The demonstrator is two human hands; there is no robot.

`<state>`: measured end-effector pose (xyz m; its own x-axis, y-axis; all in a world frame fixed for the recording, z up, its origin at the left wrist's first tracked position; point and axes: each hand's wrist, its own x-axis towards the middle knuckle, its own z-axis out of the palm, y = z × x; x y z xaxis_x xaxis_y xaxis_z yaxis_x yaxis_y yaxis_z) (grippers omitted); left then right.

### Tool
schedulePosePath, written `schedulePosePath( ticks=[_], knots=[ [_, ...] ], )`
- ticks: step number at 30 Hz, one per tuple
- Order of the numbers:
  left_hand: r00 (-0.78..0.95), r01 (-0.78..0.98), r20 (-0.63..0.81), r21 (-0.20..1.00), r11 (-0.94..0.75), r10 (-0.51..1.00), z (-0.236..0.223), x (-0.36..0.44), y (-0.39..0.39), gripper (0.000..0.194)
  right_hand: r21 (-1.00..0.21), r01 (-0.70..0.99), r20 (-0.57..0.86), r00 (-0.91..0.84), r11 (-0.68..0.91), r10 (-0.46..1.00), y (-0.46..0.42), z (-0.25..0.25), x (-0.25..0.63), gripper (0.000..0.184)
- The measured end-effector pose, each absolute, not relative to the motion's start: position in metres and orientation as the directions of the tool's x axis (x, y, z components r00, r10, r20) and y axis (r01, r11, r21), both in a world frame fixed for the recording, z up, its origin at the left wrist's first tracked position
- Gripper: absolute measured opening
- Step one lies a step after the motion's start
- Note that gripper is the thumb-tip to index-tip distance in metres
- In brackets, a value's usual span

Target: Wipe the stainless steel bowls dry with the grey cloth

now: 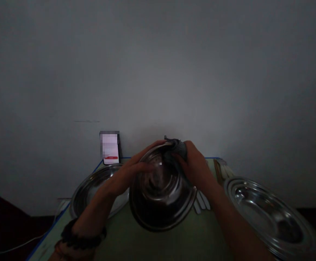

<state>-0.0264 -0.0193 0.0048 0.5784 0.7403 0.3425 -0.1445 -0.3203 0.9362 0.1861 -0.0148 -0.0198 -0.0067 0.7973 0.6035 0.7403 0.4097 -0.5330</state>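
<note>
A shiny metal bowl [160, 214] is held up and tilted in front of me, above the table. My left hand [136, 166] grips its upper left rim, thumb on the inside and fingers behind. My right hand [194, 165] is closed on a dark grey patterned cloth [178, 148], which presses against the bowl's upper right rim and inner wall. Some of the right fingers are hidden by the cloth and the bowl.
On the green tabletop [198, 235], a large metal basin [79, 195] stands at left and stacked metal basins [272, 217] at right. A phone [111, 148] leans against the wall. White-handled utensils [200, 203] lie behind the bowl. A white cable [19, 248] hangs at left.
</note>
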Motion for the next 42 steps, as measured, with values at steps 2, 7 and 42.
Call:
schedulePosePath(
  ticks=[2, 7, 42],
  knots=[
    [0.586, -0.133, 0.327, 0.941, -0.311, 0.741, 0.003, -0.026, -0.016, 0.050, -0.542, 0.731, 0.606, -0.002, 0.415, 0.795, -0.014, -0.020, 0.186, 0.019],
    [0.359, -0.166, 0.525, 0.850, -0.500, 0.772, 0.003, -0.016, -0.023, 0.064, -0.766, 0.540, 0.567, 0.314, 0.349, 0.761, 0.001, -0.027, 0.193, 0.025],
    [0.196, -0.115, 0.588, 0.809, -0.577, 0.785, 0.000, 0.002, -0.033, 0.099, -0.783, 0.555, 0.531, 0.358, 0.282, 0.768, 0.007, -0.028, 0.183, 0.019]
  ],
)
